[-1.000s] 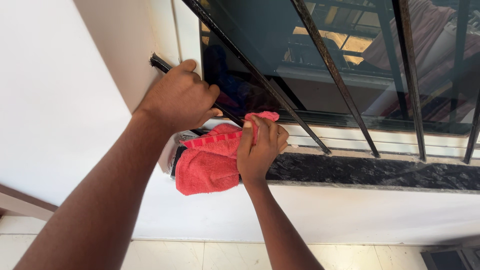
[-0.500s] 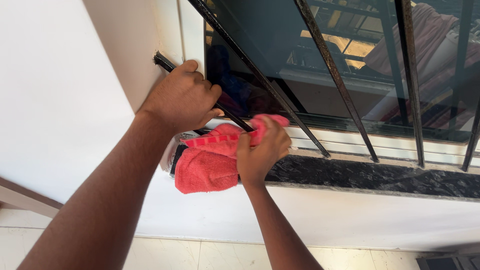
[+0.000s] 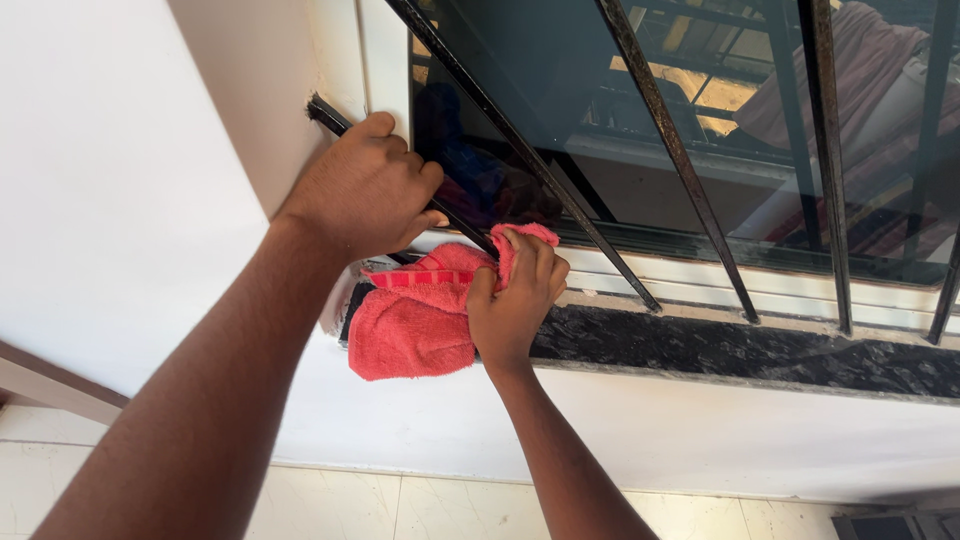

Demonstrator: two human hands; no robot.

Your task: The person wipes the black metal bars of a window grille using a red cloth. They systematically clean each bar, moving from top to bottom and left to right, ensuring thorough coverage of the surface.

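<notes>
While the left hand (image 3: 365, 190) stays wrapped around the black window bar (image 3: 520, 150), the right hand (image 3: 515, 300), clenched on the pink cloth (image 3: 415, 325) above the dark sill (image 3: 740, 350), should probably press firmly along it.

A dark speckled stone sill (image 3: 760, 355) runs along the foot of the window. Just above it lies a white window frame rail (image 3: 800, 290), and above that a pane of dark tinted glass (image 3: 560, 90) mirrors a building and some pinkish cloth. Slanted black metal bars (image 3: 830, 170) stand well apart from one another across the glass. A plain white painted wall (image 3: 110, 170) spreads around the opening, and pale glossy floor tiles (image 3: 330, 505) lie beneath.
</notes>
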